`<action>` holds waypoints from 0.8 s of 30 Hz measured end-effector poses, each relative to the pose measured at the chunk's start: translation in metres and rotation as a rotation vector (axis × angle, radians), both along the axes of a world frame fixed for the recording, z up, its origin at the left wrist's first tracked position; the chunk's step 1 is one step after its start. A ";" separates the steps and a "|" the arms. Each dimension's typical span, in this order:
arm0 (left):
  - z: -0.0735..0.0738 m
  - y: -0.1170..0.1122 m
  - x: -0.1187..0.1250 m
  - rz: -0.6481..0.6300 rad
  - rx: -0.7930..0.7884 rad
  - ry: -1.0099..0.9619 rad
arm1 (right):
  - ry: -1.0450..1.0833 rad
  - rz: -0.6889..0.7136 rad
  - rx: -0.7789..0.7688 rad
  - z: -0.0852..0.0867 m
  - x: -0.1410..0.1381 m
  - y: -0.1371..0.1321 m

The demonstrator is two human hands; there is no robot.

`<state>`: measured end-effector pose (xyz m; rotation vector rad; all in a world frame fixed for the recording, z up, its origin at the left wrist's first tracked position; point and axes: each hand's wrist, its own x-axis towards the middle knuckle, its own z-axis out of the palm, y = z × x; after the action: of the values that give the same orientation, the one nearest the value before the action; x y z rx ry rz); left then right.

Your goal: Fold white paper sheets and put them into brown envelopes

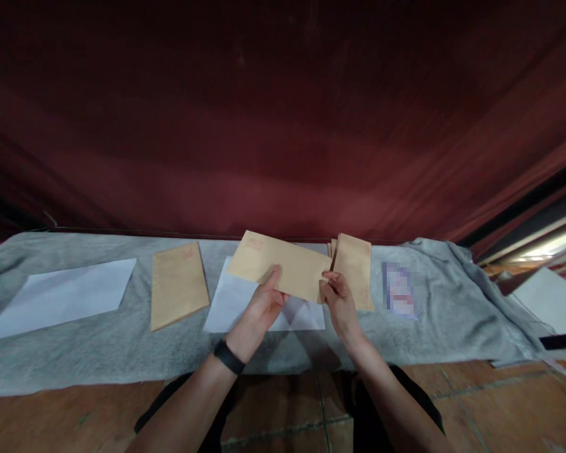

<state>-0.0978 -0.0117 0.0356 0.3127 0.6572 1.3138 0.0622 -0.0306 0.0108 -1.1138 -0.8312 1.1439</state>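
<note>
A tan paper envelope [295,267] with small red print at its upper left is held up between both hands. My left hand [266,302] grips its lower edge, thumb on the front face. At the right end, my right hand [337,296] pinches the corner between thumb and fingers. Under the held envelope, white paper [231,308] lies on the grey cloth. Just right of my right hand rests a stack of tan envelopes [356,270], partly hidden by that hand. Farther left lies another tan envelope or pile [179,286], also with red print.
Grey cloth [99,358] covers the long surface. A white sheet [70,296] lies at the far left. To the right is a blurred-out printed item [400,290]. A dark red curtain-like backdrop [283,157] rises behind, and floor tiles [283,421] show below.
</note>
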 end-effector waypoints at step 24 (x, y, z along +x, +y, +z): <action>-0.002 0.002 -0.001 0.030 -0.095 -0.016 | 0.261 0.162 -0.158 0.012 -0.003 0.001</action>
<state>-0.0986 -0.0097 0.0332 0.2160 0.7108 1.3080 0.0592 -0.0298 0.0227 -1.0103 -0.6442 1.4762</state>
